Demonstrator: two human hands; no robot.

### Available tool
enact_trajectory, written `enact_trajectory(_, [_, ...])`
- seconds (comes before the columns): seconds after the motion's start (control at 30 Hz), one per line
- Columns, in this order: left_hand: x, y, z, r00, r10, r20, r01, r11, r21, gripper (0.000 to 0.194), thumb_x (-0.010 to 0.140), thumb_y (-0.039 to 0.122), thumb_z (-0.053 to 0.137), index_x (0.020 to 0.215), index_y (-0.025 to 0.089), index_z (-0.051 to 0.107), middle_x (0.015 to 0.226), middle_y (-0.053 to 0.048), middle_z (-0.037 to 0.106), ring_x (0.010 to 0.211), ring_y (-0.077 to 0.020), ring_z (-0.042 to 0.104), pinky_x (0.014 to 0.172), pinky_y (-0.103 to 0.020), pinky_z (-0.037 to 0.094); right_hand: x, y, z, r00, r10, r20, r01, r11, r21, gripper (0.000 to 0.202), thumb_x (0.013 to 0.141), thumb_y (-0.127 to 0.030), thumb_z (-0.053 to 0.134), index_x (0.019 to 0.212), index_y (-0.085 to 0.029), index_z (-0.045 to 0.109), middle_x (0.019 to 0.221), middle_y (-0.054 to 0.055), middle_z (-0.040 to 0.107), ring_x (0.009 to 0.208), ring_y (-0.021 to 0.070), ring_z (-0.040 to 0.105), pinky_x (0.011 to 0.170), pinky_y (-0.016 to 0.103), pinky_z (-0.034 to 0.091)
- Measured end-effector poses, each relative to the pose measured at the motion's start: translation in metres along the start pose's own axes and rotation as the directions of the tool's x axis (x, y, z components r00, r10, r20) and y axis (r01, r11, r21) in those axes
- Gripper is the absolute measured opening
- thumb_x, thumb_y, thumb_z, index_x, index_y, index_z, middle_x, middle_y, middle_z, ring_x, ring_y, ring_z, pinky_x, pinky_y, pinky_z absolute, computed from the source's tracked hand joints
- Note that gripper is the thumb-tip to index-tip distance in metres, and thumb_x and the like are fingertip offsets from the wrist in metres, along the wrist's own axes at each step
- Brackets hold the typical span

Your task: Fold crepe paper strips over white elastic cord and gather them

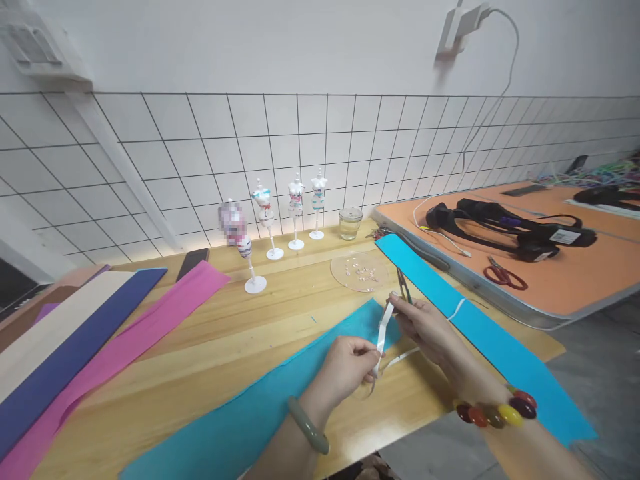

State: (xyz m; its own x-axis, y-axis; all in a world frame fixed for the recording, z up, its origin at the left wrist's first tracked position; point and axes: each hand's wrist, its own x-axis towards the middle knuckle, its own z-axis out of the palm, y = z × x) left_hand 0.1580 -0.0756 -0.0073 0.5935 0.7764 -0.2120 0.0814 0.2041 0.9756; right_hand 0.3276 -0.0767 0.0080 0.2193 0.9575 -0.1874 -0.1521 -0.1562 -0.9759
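Observation:
A narrow white strip (384, 330) is stretched between my two hands above the wooden table. My left hand (347, 365), with a green bangle at the wrist, pinches its lower end. The upper end is between the fingertips of my right hand (423, 323), which also has dark-handled scissors or tweezers (404, 285) against it, pointing away. Another thin white strip (403, 357) lies on the table just beneath. Under my left hand spreads a teal cloth (260, 413). To the right of my right hand lies a bright blue strip (445, 287) with a white piece across it.
Small mannequins (296, 200) on stands, a glass of liquid (350, 225) and a clear round dish (359, 272) of beads stand at the back. Pink fabric (135, 333) and a phone (193, 264) are left. Red scissors (504, 275) and black headsets (505, 227) lie on the orange table.

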Motion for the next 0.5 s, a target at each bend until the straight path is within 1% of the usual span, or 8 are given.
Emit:
enact_trajectory(0.1, [-0.004,0.006,0.001,1.0,-0.006,-0.003,0.006,1.0,-0.014,0.026,0.067,0.037,0.058,0.059,0.012,0.059,0.051,0.0,0.053,0.046,-0.0084,0.047,0.05,-0.022,0.038,0.016,-0.009,-0.009,1.0,0.009,0.026,-0.01,0.999,0.044,0.035,0.071,-0.05,0.06,0.061,-0.018,0.05,0.041,-0.011,0.023,0.036,0.0036,0.015,0.035,0.02,0.014])
enact_trajectory(0.2, [-0.005,0.006,0.002,1.0,-0.002,0.003,0.002,0.999,-0.041,0.024,0.067,0.035,0.058,0.06,0.012,0.059,0.051,0.0,0.053,0.047,-0.0082,0.047,0.05,-0.022,0.038,0.036,-0.02,-0.016,0.997,0.04,0.063,-0.044,0.997,0.058,0.032,0.073,-0.049,0.058,0.07,-0.017,0.053,0.049,-0.008,0.037,0.035,0.0018,0.015,0.033,0.019,0.014])
enact_trajectory(0.27, [-0.004,0.005,0.002,1.0,-0.002,0.012,0.002,0.999,-0.053,0.024,0.068,0.034,0.057,0.059,0.012,0.059,0.051,0.0,0.054,0.047,-0.0082,0.047,0.05,-0.022,0.038,0.047,-0.026,-0.017,0.994,0.059,0.09,-0.064,0.997,0.047,0.031,0.073,-0.048,0.058,0.073,-0.017,0.054,0.053,-0.007,0.041,0.034,0.0009,0.014,0.032,0.018,0.014])
enact_trajectory(0.37, [-0.004,0.003,0.002,1.0,-0.011,0.012,0.011,0.998,-0.057,0.025,0.068,0.035,0.056,0.061,0.012,0.059,0.052,0.0,0.054,0.046,-0.0084,0.047,0.05,-0.023,0.038,0.059,-0.031,-0.012,0.989,0.077,0.129,-0.077,0.997,0.0,0.028,0.072,-0.044,0.061,0.073,-0.017,0.054,0.051,-0.01,0.034,0.035,0.001,0.013,0.031,0.017,0.014])
enact_trajectory(0.43, [-0.004,0.003,0.003,1.0,-0.015,0.016,0.016,0.998,-0.062,0.025,0.068,0.035,0.056,0.061,0.012,0.059,0.052,-0.001,0.054,0.046,-0.0084,0.047,0.05,-0.023,0.038,0.062,-0.032,-0.003,0.983,0.089,0.158,-0.081,0.995,-0.054,0.027,0.07,-0.042,0.064,0.071,-0.017,0.053,0.049,-0.011,0.029,0.035,0.0015,0.014,0.031,0.017,0.014])
enact_trajectory(0.5, [-0.005,0.003,0.004,0.999,-0.016,0.03,0.018,0.997,-0.068,0.025,0.068,0.036,0.055,0.06,0.012,0.058,0.053,-0.001,0.054,0.047,-0.0084,0.047,0.05,-0.023,0.039,0.063,-0.031,0.009,0.979,0.094,0.179,-0.074,0.99,-0.119,0.027,0.067,-0.04,0.067,0.068,-0.017,0.053,0.047,-0.011,0.028,0.036,0.0018,0.015,0.032,0.017,0.014])
